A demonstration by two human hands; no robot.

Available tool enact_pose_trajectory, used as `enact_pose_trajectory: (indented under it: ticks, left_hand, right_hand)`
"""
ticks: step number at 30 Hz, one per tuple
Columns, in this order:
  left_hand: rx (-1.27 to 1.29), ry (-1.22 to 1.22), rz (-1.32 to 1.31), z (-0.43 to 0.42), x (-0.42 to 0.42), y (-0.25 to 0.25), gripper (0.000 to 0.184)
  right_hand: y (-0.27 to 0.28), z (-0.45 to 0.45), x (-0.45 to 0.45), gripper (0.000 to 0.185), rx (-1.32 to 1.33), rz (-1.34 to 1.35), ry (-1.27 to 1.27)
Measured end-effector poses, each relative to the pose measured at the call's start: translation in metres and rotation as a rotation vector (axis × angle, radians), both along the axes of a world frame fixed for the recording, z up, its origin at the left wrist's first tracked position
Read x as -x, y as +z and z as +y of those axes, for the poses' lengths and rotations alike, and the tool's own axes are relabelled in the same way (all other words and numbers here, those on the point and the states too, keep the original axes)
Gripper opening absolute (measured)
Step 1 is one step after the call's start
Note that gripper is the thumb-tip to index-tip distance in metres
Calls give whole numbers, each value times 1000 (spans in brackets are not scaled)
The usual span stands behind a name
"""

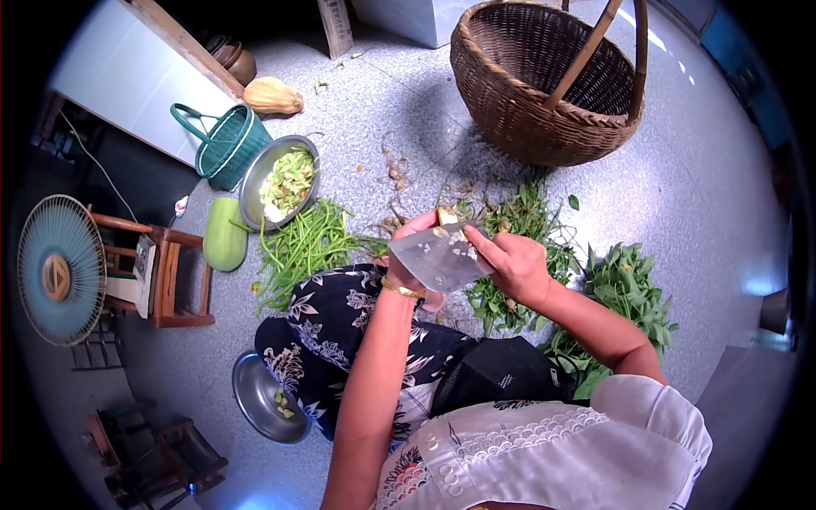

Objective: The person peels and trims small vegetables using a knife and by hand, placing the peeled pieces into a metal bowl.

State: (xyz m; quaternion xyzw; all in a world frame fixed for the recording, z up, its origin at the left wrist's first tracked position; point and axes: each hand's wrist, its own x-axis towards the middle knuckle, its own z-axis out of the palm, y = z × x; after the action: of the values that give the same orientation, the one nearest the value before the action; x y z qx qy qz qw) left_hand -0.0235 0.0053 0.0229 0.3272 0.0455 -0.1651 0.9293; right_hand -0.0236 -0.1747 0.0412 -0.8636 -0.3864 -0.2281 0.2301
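Note:
My right hand (pixel 516 265) grips a cleaver, its forefinger stretched along the broad metal blade (pixel 438 259). Small pale scraps stick to the blade. Behind it my left hand (pixel 413 226), with a gold bracelet at the wrist, is closed on a pale yellowish vegetable piece (pixel 447 217) at the blade's upper edge. Most of that piece and of the left fingers is hidden by the blade. Long green beans (pixel 310 242) lie on the floor to the left, and leafy greens (pixel 527 217) spread just beyond the right hand.
A steel bowl (pixel 245 189) of cut vegetables leans by a green basket (pixel 223 144). A pale green gourd (pixel 225 234), a tan squash (pixel 273 96), a large wicker basket (pixel 527 119), a fan (pixel 59 272), a second metal bowl (pixel 255 404) and more greens (pixel 625 285) stand around.

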Motion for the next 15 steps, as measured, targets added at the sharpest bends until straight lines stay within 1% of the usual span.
enact_pose_trajectory:
  ticks: [3,9,11,12,13,15]
  left_hand:
    - [16,5,-5,0,1,1,30]
    - [-98,44,-64,1,2,-9,27]
    - [-155,262,24,1,4,-19,21]
    - [-385,317,-41,-2,6,-14,19]
    - [-386,318,-40,-5,7,-13,19]
    - [-501,396,-138,-9,9,-12,18]
  right_hand:
    - [-1,0,1,41,3,4,-12]
    - [-2,1,1,41,11,-14,-39]
    - [-9,0,-2,42,23,3,-83]
    - [-11,-1,-4,42,33,20,-128]
    - [-10,-2,-6,42,32,20,-127]
    - [-8,-4,-9,43,40,46,-122]
